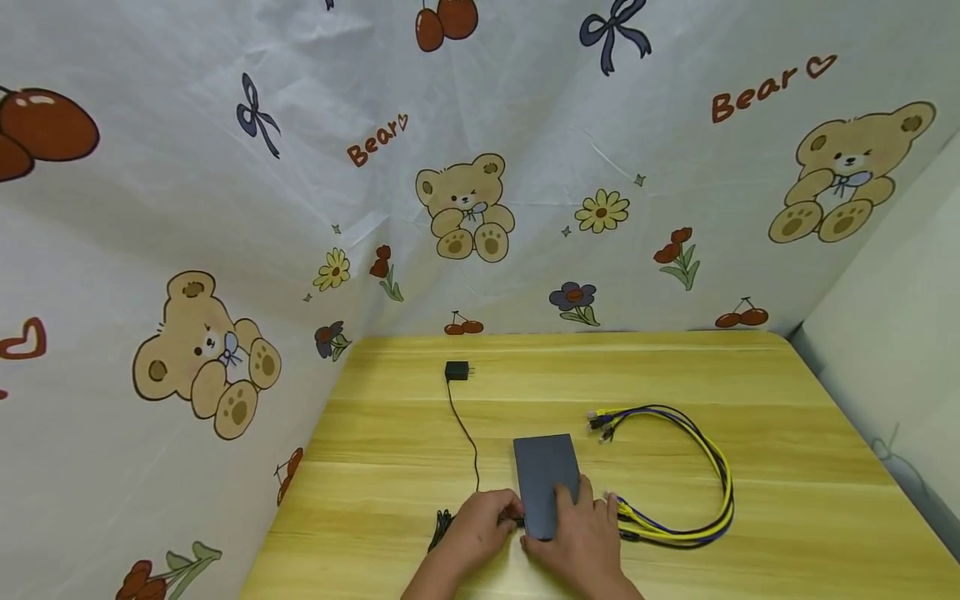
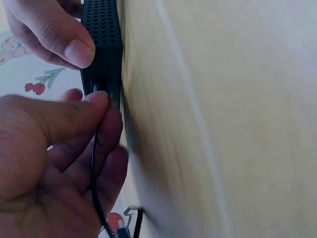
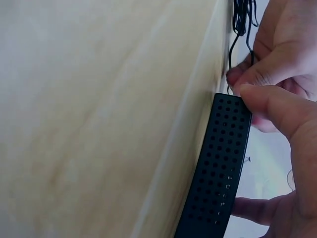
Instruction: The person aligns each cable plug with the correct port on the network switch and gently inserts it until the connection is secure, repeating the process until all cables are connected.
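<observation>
A flat dark box, which looks like a network switch, rests on the wooden table; its side, pierced with vent holes, shows in the right wrist view. My right hand grips this box, thumb at the near left corner and fingers over the top and right edge. At the box's end, my left hand pinches the plug end of a thin black power cord between thumb and fingers, right against the end face. Fingertips hide the plug, so how deep it sits I cannot tell. Behind stands the black power adapter.
To the right lies a looped bundle of yellow, blue and black network cables, its near end close to my right hand. A folded bunch of black cord lies beside my left wrist. A printed cloth hangs behind the table.
</observation>
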`<state>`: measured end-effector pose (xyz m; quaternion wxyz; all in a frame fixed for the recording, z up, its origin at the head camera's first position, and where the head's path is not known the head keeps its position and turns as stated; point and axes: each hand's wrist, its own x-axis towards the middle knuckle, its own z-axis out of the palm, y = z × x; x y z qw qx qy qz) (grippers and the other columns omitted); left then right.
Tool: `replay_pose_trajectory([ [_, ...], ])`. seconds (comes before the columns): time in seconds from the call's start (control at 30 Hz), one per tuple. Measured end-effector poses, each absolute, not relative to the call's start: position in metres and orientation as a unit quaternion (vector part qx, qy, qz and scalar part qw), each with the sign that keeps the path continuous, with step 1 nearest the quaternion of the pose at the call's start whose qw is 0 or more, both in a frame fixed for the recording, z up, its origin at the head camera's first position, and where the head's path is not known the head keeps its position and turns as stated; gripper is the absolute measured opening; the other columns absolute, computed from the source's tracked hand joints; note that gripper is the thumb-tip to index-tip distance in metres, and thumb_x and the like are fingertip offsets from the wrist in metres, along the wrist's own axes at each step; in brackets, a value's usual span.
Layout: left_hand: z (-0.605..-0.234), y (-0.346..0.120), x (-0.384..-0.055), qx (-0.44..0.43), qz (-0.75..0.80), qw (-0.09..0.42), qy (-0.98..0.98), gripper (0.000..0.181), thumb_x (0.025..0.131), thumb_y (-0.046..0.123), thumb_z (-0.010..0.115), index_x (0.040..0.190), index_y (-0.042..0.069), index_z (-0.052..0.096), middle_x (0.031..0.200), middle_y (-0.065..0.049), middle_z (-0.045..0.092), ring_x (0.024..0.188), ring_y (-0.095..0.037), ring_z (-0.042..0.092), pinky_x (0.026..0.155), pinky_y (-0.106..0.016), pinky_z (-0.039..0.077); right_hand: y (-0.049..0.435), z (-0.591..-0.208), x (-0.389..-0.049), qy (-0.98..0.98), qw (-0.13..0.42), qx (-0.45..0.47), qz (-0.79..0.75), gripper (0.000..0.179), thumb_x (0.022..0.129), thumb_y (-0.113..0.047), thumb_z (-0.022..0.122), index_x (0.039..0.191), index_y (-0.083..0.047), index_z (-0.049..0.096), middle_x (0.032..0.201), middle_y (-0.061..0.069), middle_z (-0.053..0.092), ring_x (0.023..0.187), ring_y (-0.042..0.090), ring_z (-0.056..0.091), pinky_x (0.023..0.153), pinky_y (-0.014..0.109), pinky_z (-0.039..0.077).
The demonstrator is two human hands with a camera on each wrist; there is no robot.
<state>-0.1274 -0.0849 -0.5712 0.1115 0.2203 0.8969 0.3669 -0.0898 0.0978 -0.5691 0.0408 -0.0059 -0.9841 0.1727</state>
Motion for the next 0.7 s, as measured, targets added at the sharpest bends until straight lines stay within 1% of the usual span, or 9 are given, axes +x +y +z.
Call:
replay_pose_trajectory([
  [0.1, -0.570, -0.086, -0.127, 0.217, 0.368, 0.099, 0.899, 0.016, 0.084, 0.005, 0.077, 0.085, 0.020, 0.069, 0.082, 0.009, 0.070, 0.075, 0.000, 0.062, 0.063, -0.022, 0.050, 0.097, -0.569, -0.089, -0.985, 0.037, -0.004, 0.170, 0.098, 0.060, -0.073, 0.079, 0.126, -0.003, 0.062, 0.135, 0.036, 0.047, 0.099, 0.053, 0.058, 0.106, 0.071, 0.025],
  [0.17, -0.569, -0.086, -0.126, 0.214, 0.371, 0.100, 0.898, 0.018, 0.084, 0.004, 0.077, 0.082, 0.020, 0.067, 0.080, 0.010, 0.070, 0.073, 0.000, 0.061, 0.062, -0.021, 0.049, 0.097, -0.569, -0.088, -0.986, 0.031, -0.004, 0.165, 0.099, 0.060, -0.074, 0.078, 0.128, -0.003, 0.062, 0.136, 0.036, 0.047, 0.099, 0.053, 0.058, 0.107, 0.071, 0.025],
  [0.27, -0.568, -0.087, -0.126, 0.214, 0.369, 0.116, 0.897, 0.019, 0.085, 0.004, 0.076, 0.084, 0.021, 0.068, 0.082, 0.010, 0.069, 0.072, 0.000, 0.060, 0.063, -0.022, 0.049, 0.098, -0.566, -0.087, -0.987, 0.011, 0.003, 0.161, 0.101, 0.060, -0.073, 0.079, 0.130, -0.004, 0.061, 0.138, 0.036, 0.046, 0.101, 0.053, 0.058, 0.107, 0.072, 0.024],
  [0.37, -0.569, -0.088, -0.125, 0.217, 0.354, 0.132, 0.900, 0.019, 0.086, 0.006, 0.076, 0.088, 0.024, 0.068, 0.085, 0.012, 0.067, 0.075, 0.001, 0.058, 0.065, -0.024, 0.049, 0.102, -0.561, -0.086, -0.983, -0.026, 0.025, 0.181, 0.100, 0.062, -0.068, 0.081, 0.136, -0.004, 0.059, 0.143, 0.036, 0.043, 0.111, 0.055, 0.055, 0.107, 0.072, 0.024],
  [0.47, -0.570, -0.087, -0.122, 0.217, 0.321, 0.118, 0.914, 0.017, 0.092, 0.012, 0.071, 0.090, 0.028, 0.067, 0.091, 0.014, 0.060, 0.080, -0.001, 0.053, 0.067, -0.028, 0.046, 0.112, -0.554, -0.085, -0.973, -0.047, 0.054, 0.220, 0.091, 0.069, -0.055, 0.084, 0.140, -0.003, 0.056, 0.146, 0.034, 0.041, 0.125, 0.057, 0.046, 0.107, 0.071, 0.025],
  [0.53, -0.570, -0.085, -0.119, 0.213, 0.302, 0.096, 0.924, 0.014, 0.093, 0.017, 0.067, 0.095, 0.031, 0.066, 0.099, 0.014, 0.055, 0.086, -0.006, 0.050, 0.070, -0.032, 0.044, 0.124, -0.548, -0.083, -0.967, -0.032, 0.071, 0.241, 0.083, 0.073, -0.044, 0.085, 0.139, -0.002, 0.056, 0.147, 0.032, 0.043, 0.131, 0.057, 0.040, 0.106, 0.069, 0.029],
  [0.6, -0.568, -0.080, -0.116, 0.217, 0.284, 0.073, 0.931, 0.016, 0.094, 0.025, 0.064, 0.106, 0.035, 0.066, 0.115, 0.010, 0.054, 0.100, -0.013, 0.050, 0.077, -0.039, 0.045, 0.139, -0.544, -0.081, -0.965, -0.003, 0.083, 0.249, 0.074, 0.075, -0.031, 0.085, 0.138, -0.001, 0.058, 0.145, 0.030, 0.046, 0.132, 0.057, 0.040, 0.106, 0.067, 0.031],
  [0.67, -0.567, -0.074, -0.114, 0.232, 0.258, 0.067, 0.936, 0.029, 0.096, 0.035, 0.062, 0.124, 0.040, 0.062, 0.138, 0.006, 0.048, 0.119, -0.022, 0.047, 0.085, -0.047, 0.046, 0.156, -0.539, -0.079, -0.966, 0.015, 0.089, 0.244, 0.068, 0.076, -0.023, 0.085, 0.135, -0.001, 0.060, 0.143, 0.028, 0.050, 0.131, 0.057, 0.041, 0.105, 0.067, 0.034],
  [0.7, -0.566, -0.071, -0.113, 0.242, 0.244, 0.072, 0.936, 0.036, 0.096, 0.040, 0.062, 0.132, 0.042, 0.058, 0.148, 0.004, 0.043, 0.129, -0.027, 0.043, 0.090, -0.052, 0.045, 0.164, -0.539, -0.079, -0.968, 0.017, 0.090, 0.234, 0.065, 0.076, -0.022, 0.085, 0.133, -0.002, 0.062, 0.141, 0.027, 0.052, 0.130, 0.057, 0.043, 0.104, 0.067, 0.035],
])
